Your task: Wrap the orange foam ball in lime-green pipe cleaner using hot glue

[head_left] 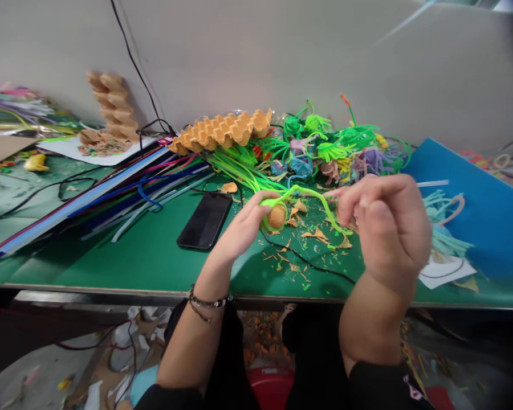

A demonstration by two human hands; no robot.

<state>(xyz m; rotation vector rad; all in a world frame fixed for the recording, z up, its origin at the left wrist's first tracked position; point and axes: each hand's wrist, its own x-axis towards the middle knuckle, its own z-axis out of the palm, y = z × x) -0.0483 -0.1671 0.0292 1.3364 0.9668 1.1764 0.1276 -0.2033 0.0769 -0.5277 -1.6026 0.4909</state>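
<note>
The green surface (145,262) supports all items. The egg-carton sheet (222,132) sits at the rear, presumably for easy reach. My right grip (389,222) is curled; I cannot tell whether it pinches anything. My left grip (248,225) is closed on the brown cup (276,216) above the surface, likely steadying it within the green strand (299,189).

A person's left hand (248,222) holds a rounded tan piece (276,217) ringed by a fuzzy lime-green stem (312,192); the right hand (389,222), fingers curled, is raised near the trailing end. The green worktop (123,262) carries scraps (316,234), a black phone (205,221), an egg tray (224,131) and colorful tufts (346,138).
</note>
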